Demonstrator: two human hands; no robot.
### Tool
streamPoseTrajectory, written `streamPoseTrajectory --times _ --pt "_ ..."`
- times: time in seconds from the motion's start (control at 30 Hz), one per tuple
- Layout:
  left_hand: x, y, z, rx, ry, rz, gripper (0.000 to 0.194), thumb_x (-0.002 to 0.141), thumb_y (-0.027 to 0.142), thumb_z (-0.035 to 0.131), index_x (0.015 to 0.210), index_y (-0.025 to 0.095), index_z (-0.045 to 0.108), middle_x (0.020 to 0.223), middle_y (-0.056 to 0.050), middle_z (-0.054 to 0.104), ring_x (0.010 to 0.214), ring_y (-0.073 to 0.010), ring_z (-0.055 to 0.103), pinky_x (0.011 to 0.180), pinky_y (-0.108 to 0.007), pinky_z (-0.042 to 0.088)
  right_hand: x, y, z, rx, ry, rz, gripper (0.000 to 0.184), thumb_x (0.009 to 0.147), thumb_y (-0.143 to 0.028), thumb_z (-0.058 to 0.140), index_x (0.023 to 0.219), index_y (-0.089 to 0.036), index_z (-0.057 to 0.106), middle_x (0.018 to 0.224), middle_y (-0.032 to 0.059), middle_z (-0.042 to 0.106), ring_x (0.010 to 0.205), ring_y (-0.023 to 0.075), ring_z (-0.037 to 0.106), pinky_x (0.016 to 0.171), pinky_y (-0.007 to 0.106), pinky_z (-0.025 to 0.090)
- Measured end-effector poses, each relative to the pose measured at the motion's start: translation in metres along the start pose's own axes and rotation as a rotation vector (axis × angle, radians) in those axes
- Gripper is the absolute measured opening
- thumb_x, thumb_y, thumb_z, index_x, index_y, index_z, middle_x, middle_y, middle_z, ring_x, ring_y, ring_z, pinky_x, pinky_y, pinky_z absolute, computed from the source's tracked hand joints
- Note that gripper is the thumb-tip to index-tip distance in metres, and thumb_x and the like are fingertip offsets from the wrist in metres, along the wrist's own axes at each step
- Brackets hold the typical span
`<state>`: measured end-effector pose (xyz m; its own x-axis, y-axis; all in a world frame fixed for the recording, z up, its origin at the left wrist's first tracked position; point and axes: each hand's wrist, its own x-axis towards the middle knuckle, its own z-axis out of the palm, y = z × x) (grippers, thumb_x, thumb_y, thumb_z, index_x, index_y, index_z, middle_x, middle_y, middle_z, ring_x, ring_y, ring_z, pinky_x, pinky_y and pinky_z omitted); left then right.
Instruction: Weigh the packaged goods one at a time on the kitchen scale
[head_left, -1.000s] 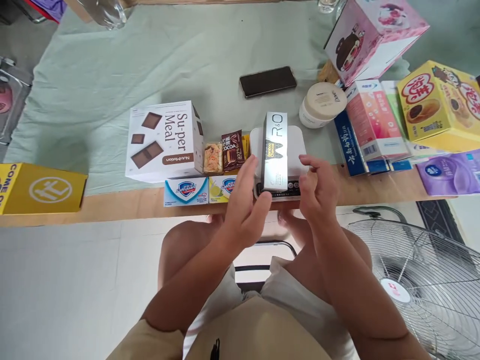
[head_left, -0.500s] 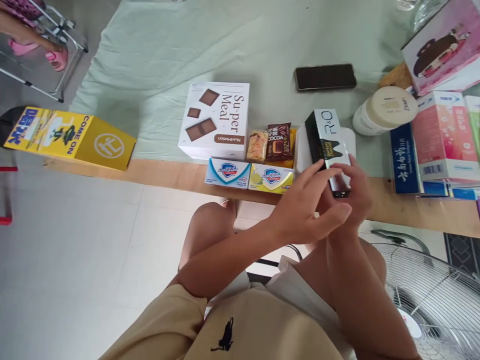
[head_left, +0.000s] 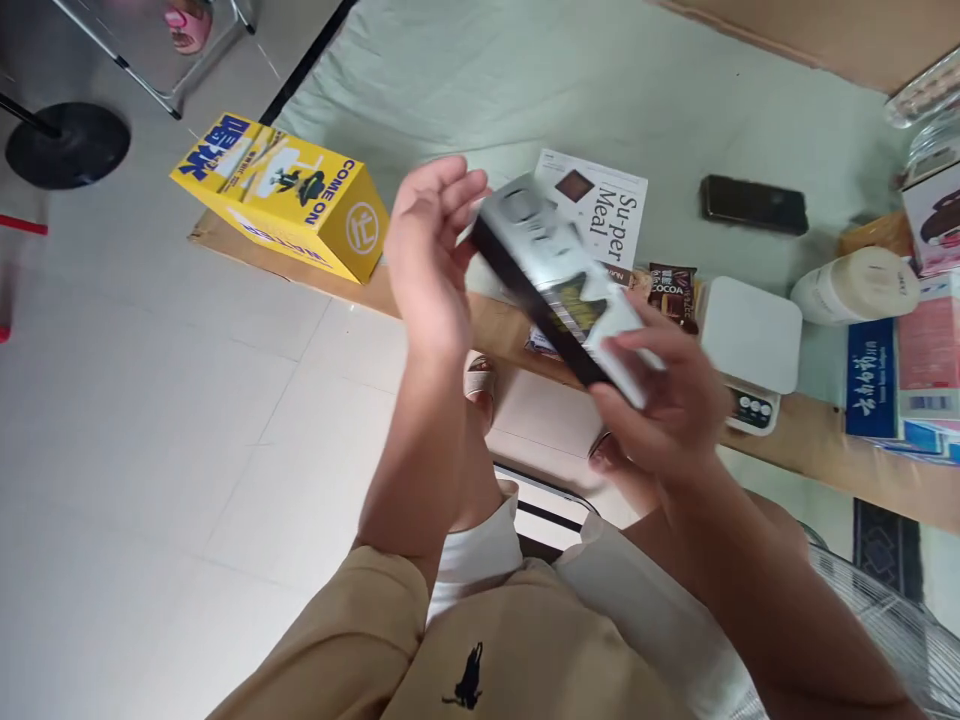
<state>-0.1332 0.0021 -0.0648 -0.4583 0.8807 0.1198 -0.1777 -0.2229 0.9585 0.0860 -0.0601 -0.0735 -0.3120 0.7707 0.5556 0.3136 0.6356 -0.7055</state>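
Observation:
A slim black and silver carton (head_left: 559, 275) is held at a slant above the table's front edge. My right hand (head_left: 667, 390) is closed around its lower right end. Near the carton's upper left end is my left hand (head_left: 435, 260), palm towards it, fingers apart and slightly bent. Whether those fingertips touch the carton, I cannot tell. Behind the carton lies a white Su-per Meal box (head_left: 626, 205), partly covered. A brown cocoa snack packet (head_left: 675, 290) sits beside a white kitchen scale (head_left: 754, 335). The soap boxes are mostly hidden.
A yellow COME ON box (head_left: 289, 200) stands at the table's left end. A phone (head_left: 754, 205) lies farther back. On the right are a white jar (head_left: 855, 285) and a blue toothpaste box (head_left: 871, 380). A fan (head_left: 900, 610) stands at lower right.
The carton has been lifted off the scale and moved left in my right hand. My left hand has swung left to the carton's far end. The view has turned left.

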Motion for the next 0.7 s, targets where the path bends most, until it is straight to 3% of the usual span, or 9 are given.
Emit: streamPoseTrajectory --times 0.13,0.3,0.4,0.5,0.6,0.7 --pt "0.02 0.001 -0.044 0.075 0.143 -0.068 0.027 0.098 0.041 0.054 0.083 0.022 0.066 0.085 -0.006 0.071 0.087 -0.0192 0.067 0.077 -0.034 0.052 0.031 0.003 0.039 -0.246 -0.368 -0.012 0.032 0.095 -0.03 0.07 0.128 -0.029 0.07 0.149 0.009 0.07 0.134 0.0301 0.071 0.1 0.044 0.067" --pt "0.036 -0.009 -0.066 0.095 0.228 -0.174 0.025 0.097 0.028 0.055 0.076 0.021 0.064 0.074 -0.004 0.065 0.079 -0.0178 0.061 0.073 -0.033 0.046 0.051 0.019 0.067 -0.418 -0.528 -0.037 0.031 0.099 -0.028 0.061 0.129 -0.027 0.07 0.156 0.0097 0.065 0.134 0.0289 0.068 0.108 0.047 0.063" --pt "0.039 -0.013 -0.068 0.112 0.26 -0.21 0.023 0.097 0.027 0.053 0.077 0.02 0.063 0.075 -0.004 0.066 0.08 -0.018 0.06 0.075 -0.034 0.046 0.054 0.029 0.076 -0.481 -0.504 -0.105 0.032 0.098 -0.023 0.059 0.127 -0.025 0.071 0.151 0.0109 0.068 0.134 0.0297 0.068 0.109 0.05 0.061" --pt "0.04 -0.02 -0.068 0.116 0.241 -0.219 0.023 0.096 0.03 0.052 0.076 0.021 0.061 0.078 -0.006 0.067 0.081 -0.0209 0.062 0.072 -0.035 0.045 0.048 0.027 0.077 -0.517 -0.395 -0.165 0.028 0.098 -0.02 0.058 0.12 -0.026 0.073 0.143 0.011 0.072 0.131 0.0301 0.069 0.112 0.053 0.06" --pt "0.041 -0.025 -0.066 0.115 0.213 -0.221 0.022 0.095 0.028 0.055 0.075 0.022 0.059 0.084 -0.006 0.068 0.085 -0.0215 0.065 0.07 -0.035 0.046 0.033 0.013 0.064 -0.439 -0.276 -0.185 0.023 0.097 -0.018 0.06 0.115 -0.027 0.072 0.132 0.0101 0.075 0.128 0.0279 0.071 0.11 0.051 0.061" --pt "0.042 -0.026 -0.064 0.114 0.205 -0.23 0.021 0.098 0.025 0.052 0.078 0.021 0.058 0.086 -0.006 0.068 0.086 -0.0196 0.065 0.073 -0.035 0.047 0.006 0.002 0.042 -0.38 -0.18 -0.087 0.021 0.096 -0.016 0.063 0.112 -0.027 0.071 0.124 0.0095 0.076 0.122 0.0258 0.074 0.104 0.047 0.063"
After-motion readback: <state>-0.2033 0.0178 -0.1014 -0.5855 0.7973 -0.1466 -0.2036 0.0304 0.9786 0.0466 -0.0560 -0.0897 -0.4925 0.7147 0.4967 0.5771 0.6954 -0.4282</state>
